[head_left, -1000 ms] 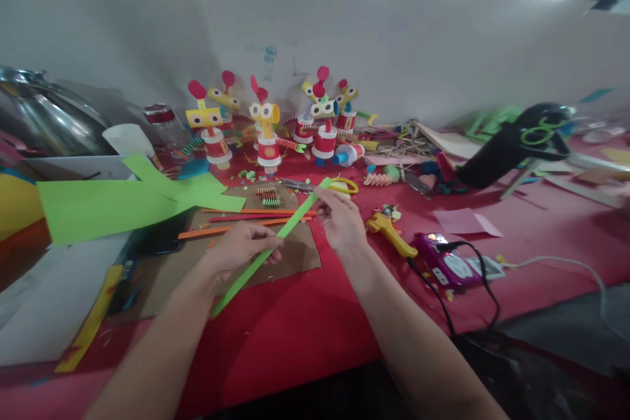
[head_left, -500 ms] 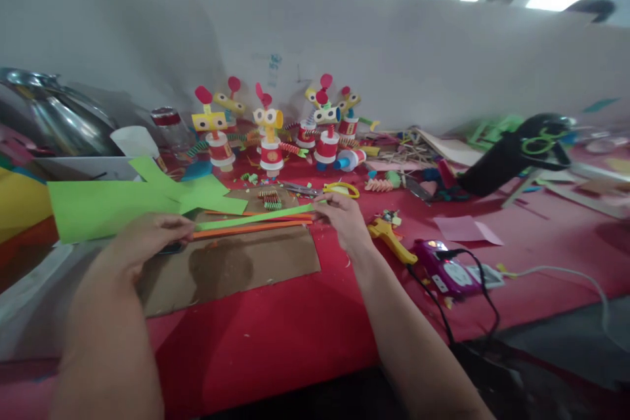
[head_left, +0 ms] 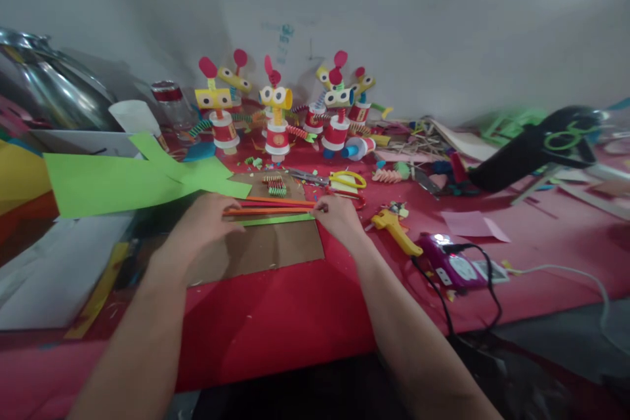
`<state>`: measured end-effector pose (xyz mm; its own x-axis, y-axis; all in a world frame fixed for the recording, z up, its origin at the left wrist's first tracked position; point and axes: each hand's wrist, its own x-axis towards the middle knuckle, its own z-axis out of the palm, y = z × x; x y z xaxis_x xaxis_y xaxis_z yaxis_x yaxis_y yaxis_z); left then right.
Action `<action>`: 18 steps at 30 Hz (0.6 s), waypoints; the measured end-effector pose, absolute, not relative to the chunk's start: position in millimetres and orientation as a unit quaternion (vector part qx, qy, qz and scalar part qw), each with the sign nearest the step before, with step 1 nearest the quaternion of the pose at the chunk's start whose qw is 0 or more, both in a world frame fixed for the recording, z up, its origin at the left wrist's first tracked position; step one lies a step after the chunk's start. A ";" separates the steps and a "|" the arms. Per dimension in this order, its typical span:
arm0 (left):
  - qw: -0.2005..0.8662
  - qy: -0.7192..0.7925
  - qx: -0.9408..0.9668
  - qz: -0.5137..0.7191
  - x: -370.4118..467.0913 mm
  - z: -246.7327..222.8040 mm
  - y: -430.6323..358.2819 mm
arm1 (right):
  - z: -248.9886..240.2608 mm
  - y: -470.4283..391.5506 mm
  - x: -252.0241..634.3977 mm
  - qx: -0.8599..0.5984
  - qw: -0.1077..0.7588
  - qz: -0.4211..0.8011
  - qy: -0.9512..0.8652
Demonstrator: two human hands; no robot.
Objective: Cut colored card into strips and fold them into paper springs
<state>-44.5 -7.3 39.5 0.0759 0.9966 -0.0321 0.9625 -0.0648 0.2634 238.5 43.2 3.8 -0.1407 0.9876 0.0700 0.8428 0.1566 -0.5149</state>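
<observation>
My left hand (head_left: 212, 223) is curled around the left end of an orange paper strip (head_left: 270, 211), thumb below and fingers above. The strip's right end is pinched in my right hand (head_left: 338, 218). A light green paper strip (head_left: 280, 219) lies just below the orange one, its right end at my right fingertips. More orange and red strips sit behind. Under them is a brown cardboard sheet (head_left: 275, 246). Small folded red and green paper springs (head_left: 275, 186) rest just beyond the strips. Scissors with yellow handles (head_left: 347, 178) lie past my right hand.
Several paper-cup robot figures (head_left: 278, 138) stand along the grey wall. Green paper sheets (head_left: 108, 184) lie left. To the right are a yellow glue gun (head_left: 396, 231), a purple power box (head_left: 453, 262) with cables, and a black bottle (head_left: 522, 157). A steel kettle (head_left: 63, 88) stands far left.
My left hand has moved right, closer to my right hand. The green strip, stretched above the orange before, now lies below an orange strip held between my hands. The view has tilted down.
</observation>
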 end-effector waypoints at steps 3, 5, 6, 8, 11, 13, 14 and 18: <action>0.064 0.660 0.744 0.087 -30.9 30.8 -6.4 | 4.8 38.0 236.6 -0.643 0.190 0.150 -0.727; 0.051 0.667 0.739 0.083 -28.7 25.8 -5.6 | 8.2 34.5 236.5 -0.651 0.195 0.120 -0.724; 0.048 0.668 0.738 0.080 -28.7 23.9 -4.9 | 10.0 33.2 236.5 -0.651 0.201 0.107 -0.724; 0.045 0.668 0.739 0.073 -28.2 21.0 -3.4 | 12.6 32.0 235.9 -0.632 0.212 0.101 -0.738; 0.048 0.668 0.739 0.075 -21.6 18.2 -2.0 | 11.3 33.0 231.8 -0.558 0.211 0.119 -0.794; 0.058 0.670 0.736 0.084 -14.8 17.5 -2.5 | 7.7 33.7 227.7 -0.519 0.200 0.113 -0.823; 0.062 0.669 0.735 0.089 -12.3 17.9 -3.0 | 5.9 33.7 225.6 -0.510 0.195 0.104 -0.831; 0.065 0.688 0.708 0.144 -20.8 23.1 -3.7 | 1.8 31.2 219.6 -0.499 0.189 0.080 -0.842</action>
